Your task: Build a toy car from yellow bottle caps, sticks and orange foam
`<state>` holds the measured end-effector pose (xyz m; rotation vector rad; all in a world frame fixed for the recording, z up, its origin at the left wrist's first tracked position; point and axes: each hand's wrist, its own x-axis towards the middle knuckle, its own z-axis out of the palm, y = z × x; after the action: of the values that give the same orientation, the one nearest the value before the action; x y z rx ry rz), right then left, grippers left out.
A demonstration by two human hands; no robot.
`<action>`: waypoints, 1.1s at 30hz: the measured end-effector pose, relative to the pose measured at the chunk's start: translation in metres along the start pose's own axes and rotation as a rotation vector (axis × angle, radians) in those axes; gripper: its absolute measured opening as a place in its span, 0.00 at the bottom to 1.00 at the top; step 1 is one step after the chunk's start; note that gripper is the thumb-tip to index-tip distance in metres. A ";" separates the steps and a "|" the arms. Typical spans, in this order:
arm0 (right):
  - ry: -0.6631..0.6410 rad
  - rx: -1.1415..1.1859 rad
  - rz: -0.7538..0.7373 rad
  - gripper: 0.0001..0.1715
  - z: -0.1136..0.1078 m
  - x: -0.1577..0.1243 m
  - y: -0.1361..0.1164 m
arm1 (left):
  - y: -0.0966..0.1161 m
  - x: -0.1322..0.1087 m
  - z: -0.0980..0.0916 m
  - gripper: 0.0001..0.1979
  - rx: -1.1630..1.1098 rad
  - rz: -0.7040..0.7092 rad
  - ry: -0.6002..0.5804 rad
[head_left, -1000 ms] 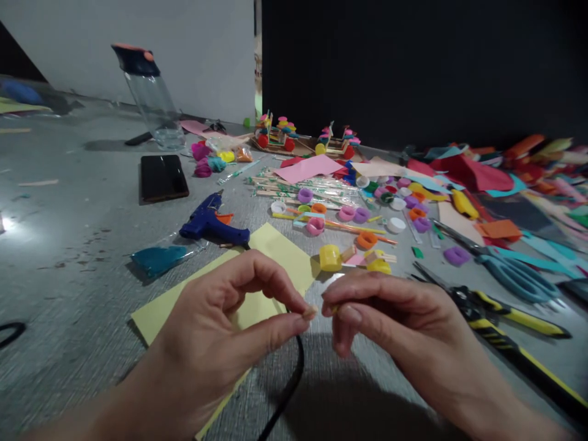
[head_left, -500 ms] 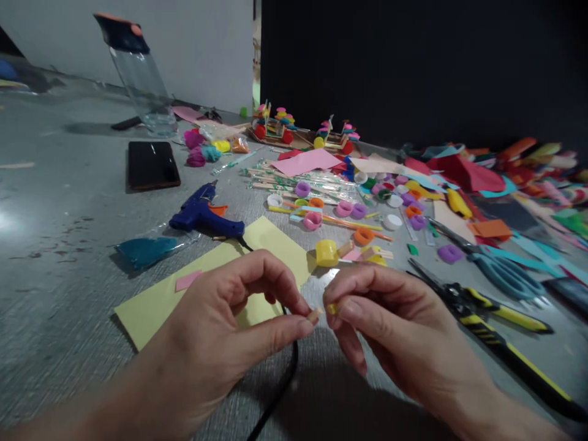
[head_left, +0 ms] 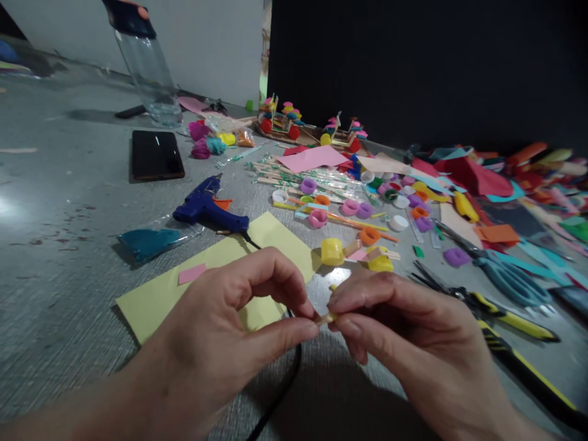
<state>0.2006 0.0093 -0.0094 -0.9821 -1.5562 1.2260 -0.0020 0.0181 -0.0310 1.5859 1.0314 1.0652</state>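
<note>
My left hand (head_left: 229, 334) and my right hand (head_left: 404, 334) meet low in the middle of the view, both pinching one tiny tan-and-yellow piece (head_left: 325, 318) between thumb and forefinger. The piece is too small to name. Under the left hand lies a pale yellow paper sheet (head_left: 156, 297) with a small pink scrap (head_left: 192, 273) on it. A black cord (head_left: 287, 383) runs below the hands. Just beyond the fingertips stand a yellow bottle cap (head_left: 331, 251) and a second yellow cap (head_left: 380, 264).
A blue glue gun (head_left: 206, 209), a teal bag (head_left: 149, 241), a black phone (head_left: 156, 155) and a clear bottle (head_left: 149, 67) lie left. Coloured caps (head_left: 353, 208), sticks, blue scissors (head_left: 505, 272), yellow-handled cutters (head_left: 496, 312) and coloured paper scraps (head_left: 473, 174) crowd the right.
The two hands have closed the small gap between their fingertips and now pinch the tiny piece together. The view has shifted slightly.
</note>
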 end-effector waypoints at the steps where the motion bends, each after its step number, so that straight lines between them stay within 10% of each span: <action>1: -0.003 -0.033 -0.026 0.05 0.000 0.000 0.000 | 0.001 0.000 0.000 0.06 0.021 0.009 0.000; 33: -0.141 -0.466 -0.338 0.12 -0.009 -0.002 0.004 | 0.006 -0.003 -0.001 0.07 0.174 0.091 0.005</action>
<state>0.2103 0.0106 -0.0124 -0.8780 -2.0789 0.7218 -0.0029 0.0146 -0.0251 1.7857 1.0883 1.0639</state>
